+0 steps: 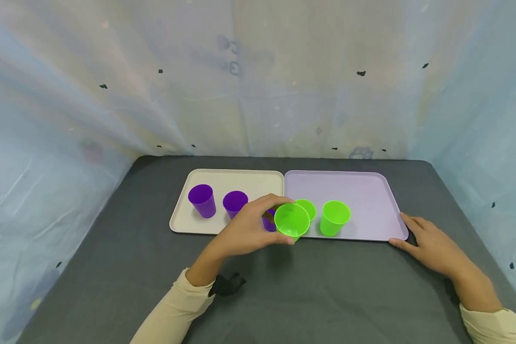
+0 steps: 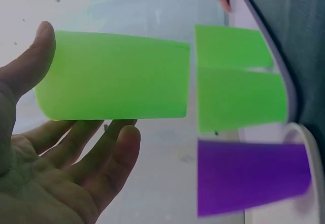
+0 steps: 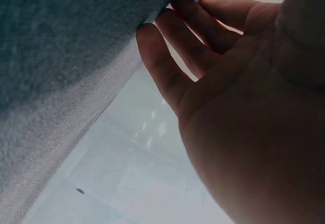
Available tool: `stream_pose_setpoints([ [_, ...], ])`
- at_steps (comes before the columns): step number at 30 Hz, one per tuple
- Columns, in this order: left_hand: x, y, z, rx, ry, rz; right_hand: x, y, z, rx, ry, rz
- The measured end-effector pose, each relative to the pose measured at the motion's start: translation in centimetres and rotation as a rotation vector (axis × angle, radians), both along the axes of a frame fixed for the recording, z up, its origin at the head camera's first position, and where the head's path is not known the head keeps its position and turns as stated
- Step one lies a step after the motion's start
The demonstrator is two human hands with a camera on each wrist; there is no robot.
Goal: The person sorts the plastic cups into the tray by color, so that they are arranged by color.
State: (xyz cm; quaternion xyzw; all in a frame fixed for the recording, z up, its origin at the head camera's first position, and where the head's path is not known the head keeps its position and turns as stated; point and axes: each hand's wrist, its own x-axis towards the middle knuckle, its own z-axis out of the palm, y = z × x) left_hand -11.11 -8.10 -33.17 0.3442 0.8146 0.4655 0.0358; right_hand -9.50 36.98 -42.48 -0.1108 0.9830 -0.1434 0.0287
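In the head view my left hand (image 1: pixel 251 227) grips a green cup (image 1: pixel 291 222) between thumb and fingers, raised in front of the line where two trays meet. The left wrist view shows this green cup (image 2: pixel 114 76) with the thumb on one side and fingers on the other. Two more green cups stand on the lilac tray (image 1: pixel 376 205): one (image 1: pixel 335 218) is in full view, the other (image 1: pixel 308 209) partly hidden by the held cup. At that tray's front right corner my right hand (image 1: pixel 434 248) rests, its fingers extended and touching the edge.
A cream tray (image 1: pixel 258 177) adjoins the lilac one on the left. Three purple cups stand on it: one at left (image 1: pixel 203 201), one in the middle (image 1: pixel 235 203), and one (image 1: pixel 268 222) mostly behind my left hand. Dark grey cloth (image 1: pixel 327 291) covers the table; pale sheets (image 1: pixel 284 86) hang around it.
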Motion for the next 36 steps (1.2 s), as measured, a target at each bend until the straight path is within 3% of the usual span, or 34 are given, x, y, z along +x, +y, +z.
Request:
stream_pose_setpoints([
  [7,-0.6,2.0,0.5,0.039,0.034,-0.030,-0.1,-0.5,-0.2,-0.008,0.001,-0.006],
  [20,-2.0,4.8,0.7,0.038,-0.018,-0.012,0.1,-0.4,-0.1,-0.004,-0.015,-0.009],
  [29,-2.7,6.6,0.3,0.049,-0.092,-0.025,0.0,-0.4,0.1,0.014,-0.025,-0.014],
  [36,-2.8,7.5,0.2,0.062,-0.084,-0.027,0.0,-0.4,0.1,0.012,-0.010,-0.005],
])
